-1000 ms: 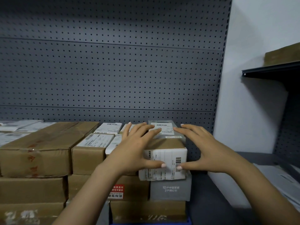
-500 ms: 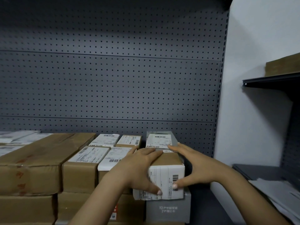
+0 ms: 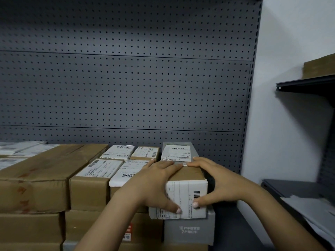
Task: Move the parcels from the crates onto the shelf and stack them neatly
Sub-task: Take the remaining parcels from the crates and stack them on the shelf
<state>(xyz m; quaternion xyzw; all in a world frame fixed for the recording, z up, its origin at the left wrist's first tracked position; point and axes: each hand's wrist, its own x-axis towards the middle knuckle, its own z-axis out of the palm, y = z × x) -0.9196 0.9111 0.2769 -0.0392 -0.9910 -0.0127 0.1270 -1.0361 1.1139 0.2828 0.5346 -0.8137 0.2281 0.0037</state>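
A small brown parcel [image 3: 188, 175] with a white label folded over its front lies on top of a grey box [image 3: 189, 230] at the right end of the stacked parcels on the shelf [image 3: 227, 232]. My left hand [image 3: 154, 182] lies over its top left edge, fingers flat on the top and thumb against the front label. My right hand [image 3: 217, 180] mirrors it on the right side, with its thumb on the label near the barcode. Behind the parcel lies a second grey box [image 3: 178, 151] with a label.
Several labelled brown parcels [image 3: 101, 171] and a long carton [image 3: 45, 171] fill the shelf to the left, against a grey pegboard [image 3: 126, 87]. On the right stand a white wall, a lower shelf [image 3: 290, 189] with white packets [image 3: 311, 211], and an upper shelf [image 3: 308, 82] holding a brown box [image 3: 319, 67].
My fingers, spread wide over the parcel a second ago, have drawn together on its top. The view has tilted upward, so the stack sits lower in the frame.
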